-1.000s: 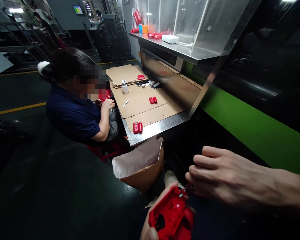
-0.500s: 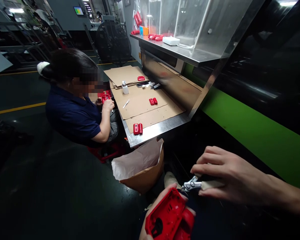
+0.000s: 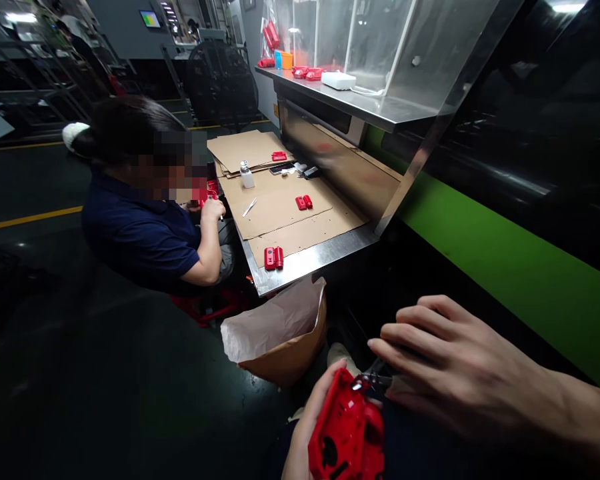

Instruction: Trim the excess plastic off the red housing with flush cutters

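1. We hold a red plastic shell [image 3: 347, 433] in our left hand [image 3: 305, 433], low down near the bottom edge of the picture. Our fingers curl around its left side and grip it.
2. Our right hand [image 3: 445, 373] holds a small metal cutter [image 3: 373, 381]. The fingers lie close together and wrap over the handles.
3. The cutter's tip touches the top edge of the red shell. We cannot tell if its tip is open or closed.
4. Just past our hands, a brown paper bag [image 3: 280, 333] stands open on the dark floor.
5. Behind the bag is a steel table [image 3: 310, 260] covered with cardboard sheets [image 3: 280, 207]. A pair of red parts [image 3: 274, 257] lies near its front edge, and another red pair [image 3: 304, 202] lies farther back.
6. A small white bottle [image 3: 247, 175] stands on the cardboard.
7. Another person in a dark blue shirt [image 3: 140, 233] sits at the table's left side, holding something red in their hands.
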